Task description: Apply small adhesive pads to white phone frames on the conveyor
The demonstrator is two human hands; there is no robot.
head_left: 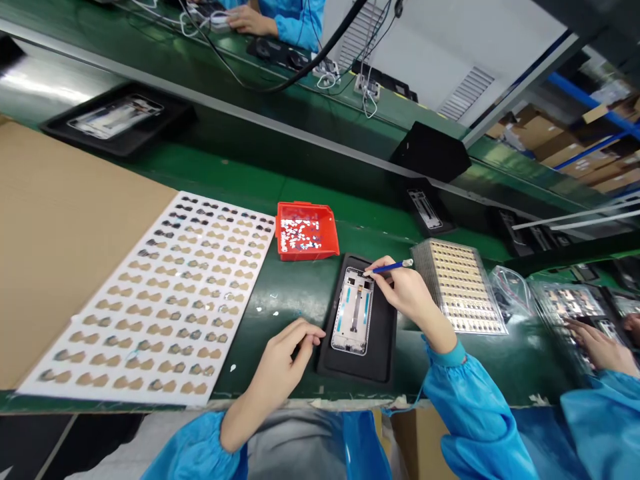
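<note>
A phone frame [353, 313], silver with blue strips and a dark flex cable down its middle, lies in a black foam tray [383, 347]. My right hand [403, 290] is closed around a blue pen-shaped tool [393, 266], whose tip is at the frame's top end. My left hand [290, 350] is by the tray's left edge, thumb and fingertips drawn together; whatever they pinch, if anything, is too small to make out. Behind the tray stands a red bin [307, 232] with small white and blue pieces inside.
A white sheet [165, 293] with rows of tan and dark pieces lies left, beside brown cardboard [65, 253]. Stacked clear trays [463, 287] and a plastic bag [511, 290] sit right. More foam trays [120, 120] lie behind. A co-worker's hand [603, 343] is at far right.
</note>
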